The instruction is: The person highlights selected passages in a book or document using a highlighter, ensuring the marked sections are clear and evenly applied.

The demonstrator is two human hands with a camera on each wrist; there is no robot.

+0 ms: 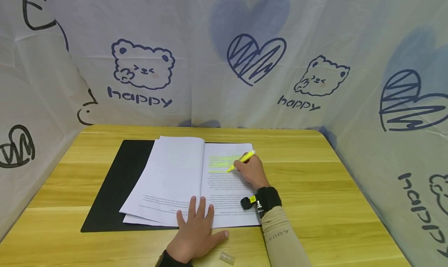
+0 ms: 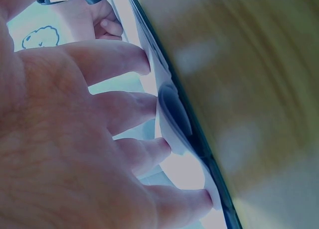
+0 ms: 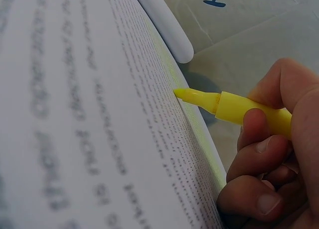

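A yellow highlighter (image 3: 249, 109) is pinched in my right hand (image 1: 252, 171), its tip on a line of the printed page (image 1: 227, 193). Yellow bands (image 1: 220, 161) cover several lines near the top of that page. My left hand (image 1: 196, 234) lies spread across the bottom edge of the open papers, fingertips on the sheets around the fold. In the left wrist view, the fingers (image 2: 129, 109) are straight and spread, and the sheets bulge up beneath them. The turned-over sheets (image 1: 171, 173) at the left are mostly blank, with a few text lines near the bottom.
A black mat (image 1: 112, 189) lies under the papers on the wooden table (image 1: 322, 204). Close by my left thumb is a small translucent cap (image 1: 227, 258). Printed curtains (image 1: 203, 72) hang behind the table and along both sides.
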